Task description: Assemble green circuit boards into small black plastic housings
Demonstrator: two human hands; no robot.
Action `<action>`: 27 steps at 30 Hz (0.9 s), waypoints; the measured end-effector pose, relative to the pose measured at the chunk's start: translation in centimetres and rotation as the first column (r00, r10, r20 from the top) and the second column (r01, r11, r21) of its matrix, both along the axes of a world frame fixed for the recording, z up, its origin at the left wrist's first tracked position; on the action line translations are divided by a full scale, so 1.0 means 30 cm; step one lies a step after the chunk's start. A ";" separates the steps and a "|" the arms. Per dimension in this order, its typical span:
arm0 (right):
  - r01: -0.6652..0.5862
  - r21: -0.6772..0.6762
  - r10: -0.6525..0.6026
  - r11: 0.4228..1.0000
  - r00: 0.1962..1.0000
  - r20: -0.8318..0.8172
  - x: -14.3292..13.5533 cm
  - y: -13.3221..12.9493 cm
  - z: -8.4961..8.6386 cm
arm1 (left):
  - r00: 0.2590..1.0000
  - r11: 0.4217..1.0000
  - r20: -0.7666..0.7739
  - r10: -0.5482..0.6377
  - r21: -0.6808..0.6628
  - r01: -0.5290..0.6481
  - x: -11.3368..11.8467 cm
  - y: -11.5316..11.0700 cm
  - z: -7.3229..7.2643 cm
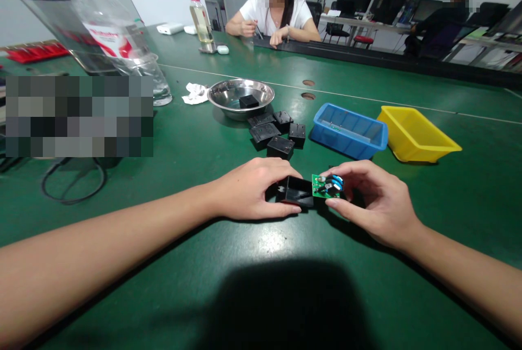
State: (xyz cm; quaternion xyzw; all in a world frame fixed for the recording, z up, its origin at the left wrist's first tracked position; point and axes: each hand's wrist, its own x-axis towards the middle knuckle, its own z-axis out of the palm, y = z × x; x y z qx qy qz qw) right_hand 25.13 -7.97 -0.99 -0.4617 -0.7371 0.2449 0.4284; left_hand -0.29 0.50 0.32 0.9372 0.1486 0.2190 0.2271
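Note:
My left hand (261, 189) is closed around an open black plastic case (297, 191), whose hollow inside faces up towards me. Just to its right, a small green circuit board (326, 186) with blue and black components is pinched between the thumb and fingers of my right hand (369, 198). The board's left edge is at the right end of the case; whether they touch I cannot tell. Beyond my hands lie several black plastic boxes (280, 147) in a loose group on the green table. One more black box (248, 101) sits in a steel bowl (220, 105).
A blue bin (346, 146) and a yellow bin (420, 146) stand at the right. Crumpled tissue (196, 93) lies by the bowl. Large plastic bottle (122, 40) and a black cable (73, 200) are at the left. A person (281, 18) sits across the table.

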 end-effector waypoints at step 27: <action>-0.152 0.028 0.141 0.988 0.962 0.233 -0.014 0.010 0.028 | 0.998 1.000 -0.061 0.026 0.019 -0.025 0.008 -0.006 0.000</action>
